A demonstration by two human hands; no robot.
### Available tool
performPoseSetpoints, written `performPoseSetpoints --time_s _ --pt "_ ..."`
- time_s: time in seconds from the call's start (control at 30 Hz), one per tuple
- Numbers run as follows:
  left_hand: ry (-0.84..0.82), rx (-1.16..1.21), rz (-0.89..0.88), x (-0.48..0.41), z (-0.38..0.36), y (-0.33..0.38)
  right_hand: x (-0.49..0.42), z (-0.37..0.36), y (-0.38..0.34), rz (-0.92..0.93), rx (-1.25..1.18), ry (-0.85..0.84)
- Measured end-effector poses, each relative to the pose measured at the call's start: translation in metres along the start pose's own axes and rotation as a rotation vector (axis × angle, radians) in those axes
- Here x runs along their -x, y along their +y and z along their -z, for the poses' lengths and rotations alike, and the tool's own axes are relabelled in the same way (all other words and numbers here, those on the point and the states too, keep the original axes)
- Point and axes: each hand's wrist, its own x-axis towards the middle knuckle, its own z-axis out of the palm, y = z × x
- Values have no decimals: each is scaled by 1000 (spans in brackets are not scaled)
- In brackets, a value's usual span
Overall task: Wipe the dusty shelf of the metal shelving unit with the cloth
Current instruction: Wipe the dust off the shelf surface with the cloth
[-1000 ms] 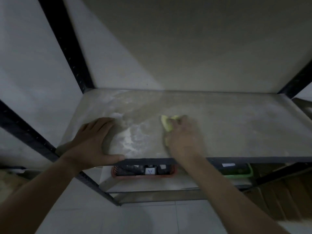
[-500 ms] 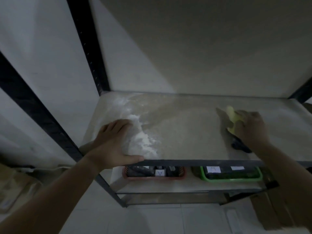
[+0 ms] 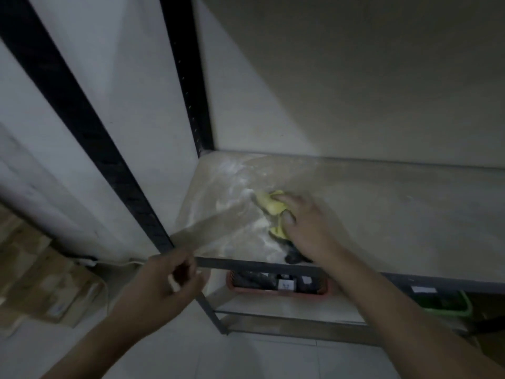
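Observation:
The grey metal shelf point(image 3: 382, 214) carries white dust point(image 3: 232, 198) smeared over its left end. My right hand point(image 3: 308, 228) lies on that left part and grips a crumpled yellow cloth point(image 3: 270, 205), which bunches between thumb and forefinger and rests on the shelf. A small dark shape point(image 3: 295, 258) shows under my right wrist at the front edge; I cannot tell what it is. My left hand point(image 3: 166, 285) hovers off the shelf just in front of its front left corner, blurred, fingers loosely curled, with nothing visible in it.
Black perforated posts stand at the back left corner point(image 3: 188, 77) and the front left point(image 3: 82, 127). On the lower shelf sit a red basket point(image 3: 273, 291) and a green basket point(image 3: 451, 310). Cardboard boxes point(image 3: 41, 269) lie on the floor at left.
My right hand swept the cloth from the right side of the shelf back to the dusty left end. My left hand lifted off the shelf's front left corner and drew back.

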Motion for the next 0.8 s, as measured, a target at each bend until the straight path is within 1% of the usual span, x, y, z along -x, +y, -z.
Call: performPoseSetpoints --time_s 0.03,0.1,0.13,0.17,0.23,0.3,0.33,0.4,0.43,0.5,0.57,0.67,0.73,0.77,0.8 --pt "16 -7 64 9 11 -7 -2 13 7 -27 3 14" --pt "134 -70 132 14 34 -17 -6 38 39 -132 138 105" --pt "199 -59 141 9 44 -15 -6 49 58 -185 192 157" --pt "242 1 142 -1 53 -7 -6 56 73 -245 223 187" --pt "285 166 75 -30 65 12 0 54 85 -308 255 145" --pt "338 339 1 -57 70 35 6 39 83 -299 299 125" --pt "378 401 -17 -66 70 43 8 31 75 -293 326 144" --pt "480 405 15 -74 68 50 11 11 49 -258 392 171" --pt "493 413 36 -74 66 50 12 2 32 -236 404 175" --pt "498 445 66 -73 64 52 11 -18 -5 -181 411 129" --pt "502 448 65 -73 64 53 12 -37 -42 -72 422 83" --pt "518 441 67 -74 62 56 6 -43 -71 9 275 48" --pt "531 442 64 -73 61 56 -4 -36 -66 -10 75 -25" --pt "539 442 59 -73 60 56 -8 -28 -60 -23 -33 -23" --pt "551 444 53 -73 59 56 -11 -18 -51 -39 -111 24"
